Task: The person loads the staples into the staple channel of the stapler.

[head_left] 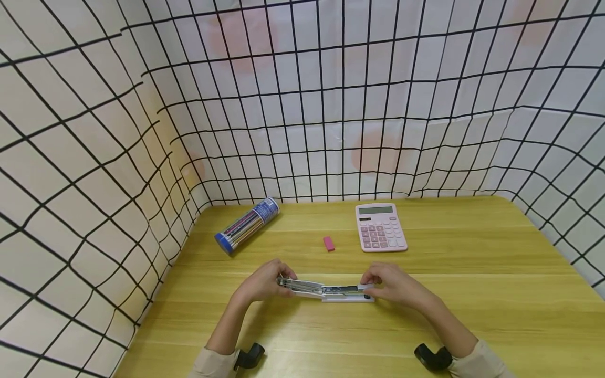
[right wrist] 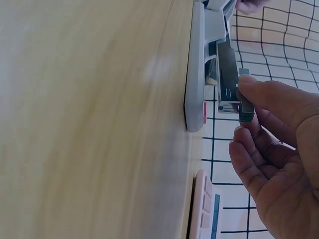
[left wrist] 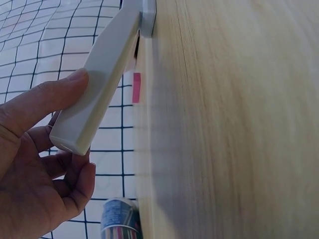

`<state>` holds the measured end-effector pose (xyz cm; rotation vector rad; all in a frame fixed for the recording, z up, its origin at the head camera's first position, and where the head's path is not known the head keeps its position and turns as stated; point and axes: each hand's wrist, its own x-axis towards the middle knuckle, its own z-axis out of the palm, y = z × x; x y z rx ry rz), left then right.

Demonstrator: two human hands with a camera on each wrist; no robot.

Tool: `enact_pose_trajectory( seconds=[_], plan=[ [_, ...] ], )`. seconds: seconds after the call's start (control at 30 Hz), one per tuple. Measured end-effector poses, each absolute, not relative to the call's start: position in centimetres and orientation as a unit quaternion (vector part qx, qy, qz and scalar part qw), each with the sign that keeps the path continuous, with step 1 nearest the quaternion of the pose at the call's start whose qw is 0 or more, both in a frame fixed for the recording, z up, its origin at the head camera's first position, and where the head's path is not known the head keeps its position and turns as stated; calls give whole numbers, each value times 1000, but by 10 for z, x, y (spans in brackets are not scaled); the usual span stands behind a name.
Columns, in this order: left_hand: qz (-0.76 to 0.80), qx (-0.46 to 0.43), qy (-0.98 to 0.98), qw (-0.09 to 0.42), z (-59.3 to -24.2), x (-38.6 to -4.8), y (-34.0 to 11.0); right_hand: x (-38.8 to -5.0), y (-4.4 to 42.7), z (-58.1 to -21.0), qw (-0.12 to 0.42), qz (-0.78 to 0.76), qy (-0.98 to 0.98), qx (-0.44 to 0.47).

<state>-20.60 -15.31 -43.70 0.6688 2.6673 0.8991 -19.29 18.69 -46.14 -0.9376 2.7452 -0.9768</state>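
1. On the desk (head_left: 331, 341), I see the stapler (head_left: 347, 300) unfolded, left hand (head_left: 262, 283) gripping its top arm (left wrist: 97, 97); slackening could drop it.
2. Right hand (head_left: 393, 284) pinches what looks like a staple strip (right wrist: 246, 110); skewed, it might jam.

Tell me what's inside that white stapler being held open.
Inside the stapler, a metal rail shows; close by it, the right hand pinches a small metal strip. Whether staples lie within the rail can't be seen: its side covers that.

Your wood-grain tabletop (head_left: 472, 299)
On it you have a pencil tube (head_left: 248, 226), small red block (head_left: 329, 244) and calculator (head_left: 381, 228); the stapler's base (head_left: 345, 298) is on or just above it.
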Motion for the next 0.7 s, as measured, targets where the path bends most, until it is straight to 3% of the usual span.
enact_pose_trajectory(
  seconds=[0.7],
  plan=[
    [306, 227, 916, 126, -438, -206, -154, -195, 178, -465, 46, -320, 892, -315]
  ],
)
